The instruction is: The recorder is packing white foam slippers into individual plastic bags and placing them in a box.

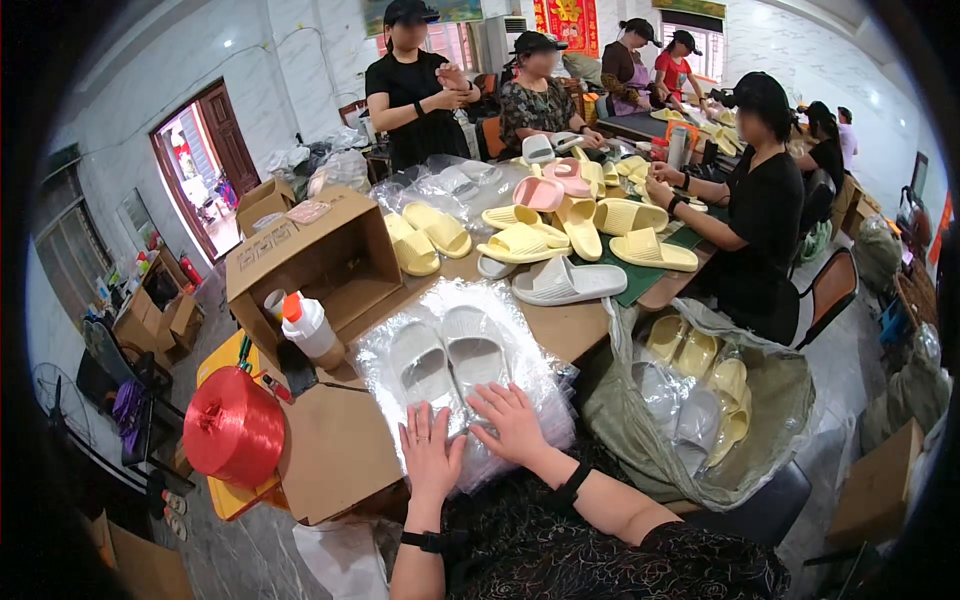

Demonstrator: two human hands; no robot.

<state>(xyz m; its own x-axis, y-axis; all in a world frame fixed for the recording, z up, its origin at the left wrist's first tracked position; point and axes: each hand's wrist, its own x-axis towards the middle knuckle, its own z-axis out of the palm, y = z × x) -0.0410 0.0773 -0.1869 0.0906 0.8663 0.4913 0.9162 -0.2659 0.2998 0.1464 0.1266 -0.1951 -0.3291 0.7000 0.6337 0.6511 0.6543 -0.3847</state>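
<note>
1. As both palms face down at the lower middle of the frame, the left hand (432, 462) and the right hand (516, 430) lie flat on clear plastic, fingers spread apart rather than clasped. One black band (572, 484) circles each wrist.
2. Under the fingertips, just below the frame's centre, two gray slippers (475, 345) sit side by side in a clear bag (525, 350), atop a stack of plastic bags (560, 418).
3. Left of the stack stand one bottle with an orange cap (312, 328) and one open cardboard carton (370, 265), its flap marked with dark printed symbols. Farther left, one red twine spool (233, 422) rests on a yellow stool (225, 360).
4. Beside the carton, toward the upper middle, lie two yellow slippers (440, 230). A larger yellow heap (640, 248) to their right overlaps too closely to count, with two pink slippers (538, 193) among it and one large gray slipper (570, 283) in front.
5. At right, one woven sack (625, 420) holds yellow and gray pairs, some wrapped in clear plastic.
6. Across the top, at least seven co-workers (765, 200) appear; one red wall hanging (570, 25) carries gold characters.
</note>
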